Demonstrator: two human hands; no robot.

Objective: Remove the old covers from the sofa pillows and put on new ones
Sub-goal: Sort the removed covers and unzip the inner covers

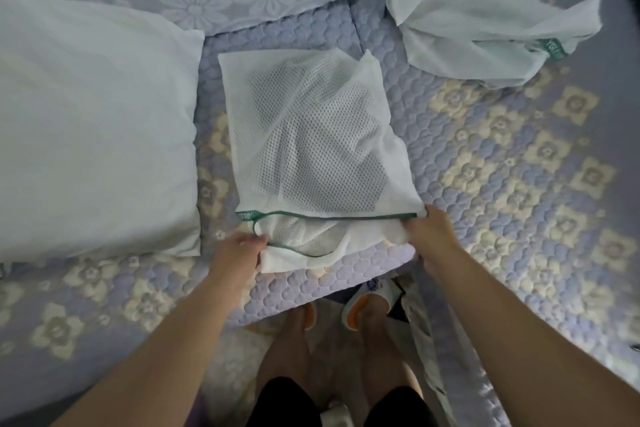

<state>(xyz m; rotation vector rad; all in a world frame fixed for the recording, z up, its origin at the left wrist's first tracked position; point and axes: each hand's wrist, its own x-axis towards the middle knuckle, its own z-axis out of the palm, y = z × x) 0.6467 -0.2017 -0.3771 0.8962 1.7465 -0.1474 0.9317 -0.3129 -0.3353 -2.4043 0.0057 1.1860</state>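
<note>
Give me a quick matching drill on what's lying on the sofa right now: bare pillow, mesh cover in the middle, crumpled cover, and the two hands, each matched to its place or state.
Column 1:
1. bare white pillow
2. mesh cover with green trim
3. crumpled white cover
4. left hand and right hand

Column 2:
A. lying loose at the far right of the seat
B. gripping the near, open edge of a cover
C. lying at the left of the seat
D. spread flat in the middle, opening toward the person

Pairs: 1-C, 2-D, 3-A, 4-B
</note>
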